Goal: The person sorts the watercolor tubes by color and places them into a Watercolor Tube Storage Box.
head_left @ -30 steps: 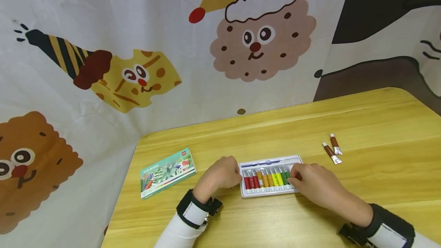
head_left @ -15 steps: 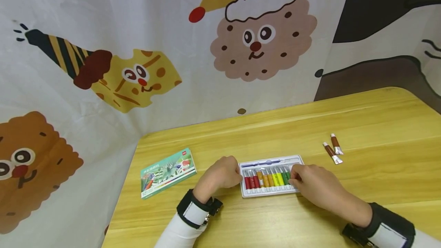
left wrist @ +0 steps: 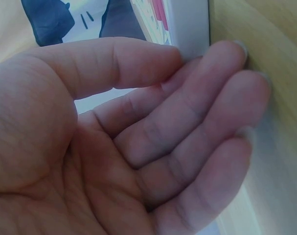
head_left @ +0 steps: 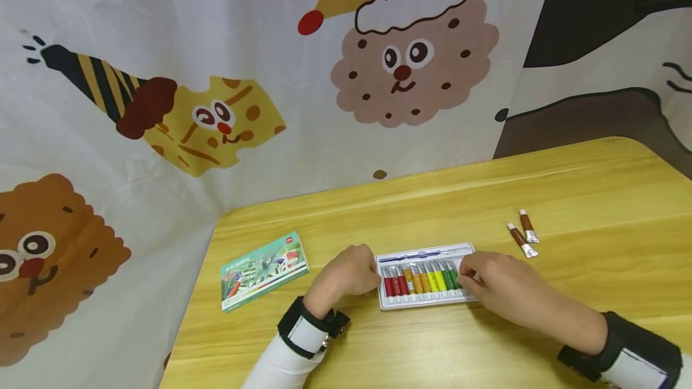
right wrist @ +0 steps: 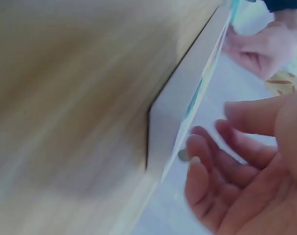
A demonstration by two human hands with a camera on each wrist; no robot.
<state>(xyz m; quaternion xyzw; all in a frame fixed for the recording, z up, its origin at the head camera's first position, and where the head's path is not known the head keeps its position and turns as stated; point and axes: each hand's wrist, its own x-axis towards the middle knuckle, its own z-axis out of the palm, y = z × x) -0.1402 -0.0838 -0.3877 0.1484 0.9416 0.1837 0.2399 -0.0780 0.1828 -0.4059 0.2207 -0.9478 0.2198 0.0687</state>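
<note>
A white paint tray lies in the middle of the table in the head view. It holds a row of small paint tubes, running from red through orange and yellow to green, with a thin blue paintbrush above them. My left hand pinches the tray's left end; in the left wrist view its thumb and fingertips meet at the tray's wall. Over the right end is my right hand, hiding that part. In the right wrist view its fingers are loosely bent, apart from the tray, holding nothing visible.
Two brown paint tubes lie on the wooden table, beyond the tray to the right. A green paint box with a plant picture lies at the left. Behind the table hangs a cartoon-printed cloth.
My right hand has shifted slightly right and away from the green tubes, its wrist moving right too. The left hand and the tray have stayed in place.
</note>
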